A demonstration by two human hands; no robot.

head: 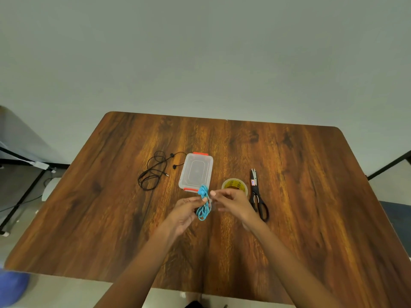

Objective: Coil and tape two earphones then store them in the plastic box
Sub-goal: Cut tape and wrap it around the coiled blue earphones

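Observation:
My left hand (pixel 185 211) pinches a coiled blue earphone (pixel 204 203) just above the wooden table (pixel 111 207), in front of the plastic box. My right hand (pixel 231 201) is at the coil's right side, with its fingertips near the top of the coil and what looks like a clear strip of tape between them. The clear plastic box (pixel 195 171) with orange latches lies shut behind the hands. A black earphone (pixel 153 171) lies loosely tangled to the left of the box.
A roll of clear tape (pixel 234 185) sits right of the box, partly behind my right hand. Black scissors (pixel 258 195) lie further right, blades pointing away. A wall stands behind the table.

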